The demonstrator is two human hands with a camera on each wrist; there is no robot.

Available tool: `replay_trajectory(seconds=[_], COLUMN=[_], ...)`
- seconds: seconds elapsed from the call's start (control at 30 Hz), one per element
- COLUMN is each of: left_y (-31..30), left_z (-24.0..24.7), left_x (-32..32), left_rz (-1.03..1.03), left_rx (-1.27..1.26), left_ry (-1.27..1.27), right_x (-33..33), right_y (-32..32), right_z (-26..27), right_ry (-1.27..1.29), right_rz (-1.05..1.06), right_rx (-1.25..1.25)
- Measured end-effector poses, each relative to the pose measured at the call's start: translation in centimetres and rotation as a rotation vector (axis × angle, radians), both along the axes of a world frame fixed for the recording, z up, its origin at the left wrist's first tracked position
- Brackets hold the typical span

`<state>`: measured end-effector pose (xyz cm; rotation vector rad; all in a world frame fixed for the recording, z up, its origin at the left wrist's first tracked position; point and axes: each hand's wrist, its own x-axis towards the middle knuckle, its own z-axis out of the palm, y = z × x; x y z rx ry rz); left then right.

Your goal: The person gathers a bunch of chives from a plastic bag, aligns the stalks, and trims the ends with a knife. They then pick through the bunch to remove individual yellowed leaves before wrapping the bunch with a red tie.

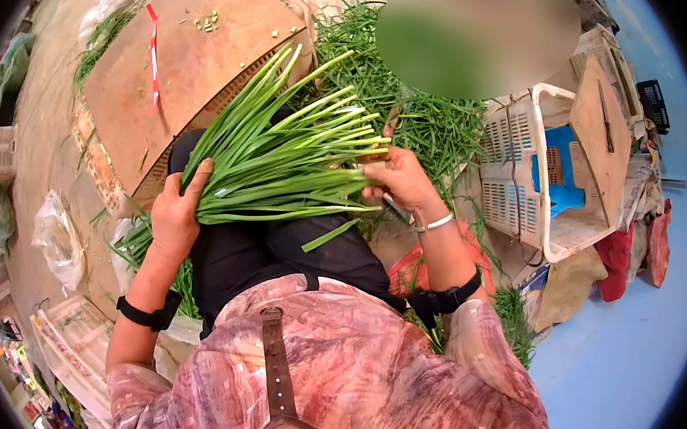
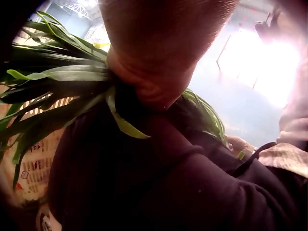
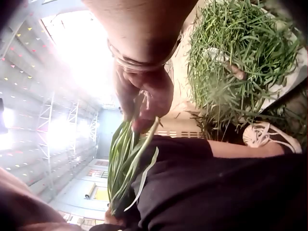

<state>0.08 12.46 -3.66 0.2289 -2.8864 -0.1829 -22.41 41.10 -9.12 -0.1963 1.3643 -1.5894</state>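
Patterned shirt [image 1: 323,361] closest. Bundle of green stalks [image 1: 275,163] lies over the lap [image 1: 234,263], toward its far edge; left hand [image 1: 175,213] grips the leafy end, thumb on top, right hand [image 1: 400,179] pinches stem ends. Fanned stems could slip off if left grip slackens.
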Motion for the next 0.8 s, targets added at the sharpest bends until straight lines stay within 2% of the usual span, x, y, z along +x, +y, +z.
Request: replay_trajectory(seconds=[0.17,0.23,0.27,0.3,0.37,0.43,0.47,0.57,0.6,0.67,0.73,0.8], left_y=[0.0,0.2,0.1,0.1,0.0,0.1,0.1,0.1,0.0,0.1,0.7,1.4], left_z=[0.2,0.1,0.1,0.1,0.2,0.3,0.3,0.1,0.2,1.0,2.7,6.0], left_x=[0.1,0.3,0.4,0.4,0.4,0.4,0.3,0.2,0.2,0.1,-0.3,-1.1], left_rz=[0.011,0.022,0.037,0.05,0.049,0.047,0.028,0.016,0.023,0.04,0.058,0.087], left_rx=[-0.023,-0.02,-0.009,0.001,-0.001,0.0,-0.007,-0.014,-0.016,0.002,0.027,0.103], left_ry=[-0.046,-0.054,-0.067,-0.08,-0.071,-0.072,-0.051,-0.039,-0.044,-0.077,-0.111,-0.285], right_x=[-2.4,-4.1,-4.8,-4.9,-2.7,0.4,1.6,3.7,3.8,3.5,2.3,-0.1], right_y=[0.7,2.4,3.5,4.6,4.5,4.1,3.5,1.4,1.1,0.3,-0.4,-1.0], right_z=[-2.3,-4.0,-4.9,-5.3,-2.3,-1.0,-0.6,-1.9,-1.8,-1.2,0.8,2.9], right_ry=[0.089,0.115,0.165,0.2,-0.027,-0.036,-0.103,-0.29,-0.291,-0.283,-0.081,0.003], right_rz=[-0.162,-0.368,-0.407,-0.331,-0.197,0.04,0.09,-0.048,-0.045,-0.226,-0.245,-0.263], right_rx=[0.073,0.076,0.143,0.202,0.207,0.117,0.051,-0.108,-0.113,-0.129,-0.102,-0.119])
